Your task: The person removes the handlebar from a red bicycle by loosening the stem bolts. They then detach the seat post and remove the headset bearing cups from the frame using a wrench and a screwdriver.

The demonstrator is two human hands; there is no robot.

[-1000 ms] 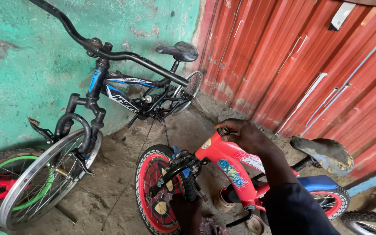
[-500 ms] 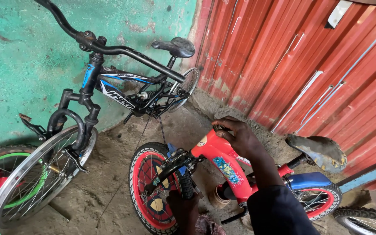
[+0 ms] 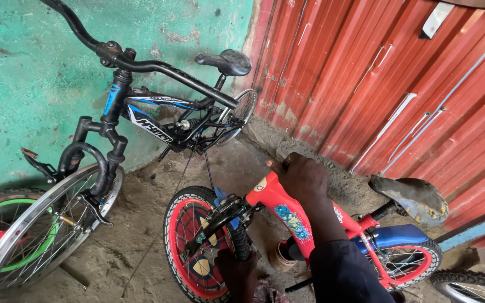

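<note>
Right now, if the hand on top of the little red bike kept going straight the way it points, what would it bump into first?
That right hand points up and left, away from the small red bike. It would probably pass over bare floor and meet the black bike first, near its rear wheel, though depth is hard to judge.

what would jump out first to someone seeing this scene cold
Low in the middle, a small red bicycle with a red-spoked front wheel catches the eye; the right hand rests on top of its frame and the left hand reaches in beside the wheel. Left of it, a larger black and blue bicycle leans on a green wall, with a red corrugated wall on the right.
</note>
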